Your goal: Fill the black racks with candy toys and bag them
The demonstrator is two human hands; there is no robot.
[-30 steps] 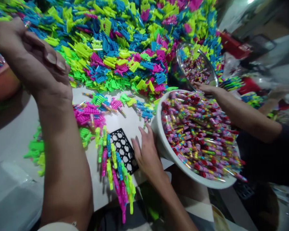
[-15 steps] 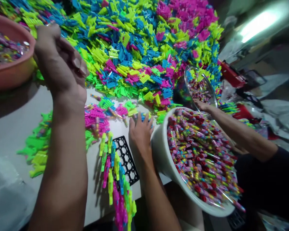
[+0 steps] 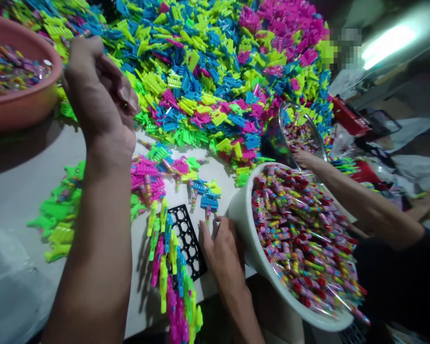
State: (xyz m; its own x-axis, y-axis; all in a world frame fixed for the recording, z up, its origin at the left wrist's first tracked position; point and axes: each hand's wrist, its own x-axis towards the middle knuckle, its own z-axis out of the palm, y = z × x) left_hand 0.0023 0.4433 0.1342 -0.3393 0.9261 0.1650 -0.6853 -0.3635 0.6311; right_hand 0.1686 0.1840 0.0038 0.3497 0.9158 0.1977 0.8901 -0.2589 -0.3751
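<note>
Your right grip (image 3: 224, 251), its fingertips slightly parted, reaches over the worktop (image 3: 14, 196) to the near end of a blue toy piece (image 3: 209, 201) with a tube, between the black perforated tray (image 3: 188, 239) and the white tub (image 3: 244, 212) of filled tubes. Your left grip (image 3: 102, 91) is curled, its contents indeterminable, beside a multicoloured heap (image 3: 186, 81) and near an orange basin (image 3: 21, 112).

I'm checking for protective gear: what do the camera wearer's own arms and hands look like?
The left hand and right hand are ungloved. The left forearm and right forearm are bare as far as they show, with no sleeve or watch visible. Blur and shade make rings hard to rule out.
</note>
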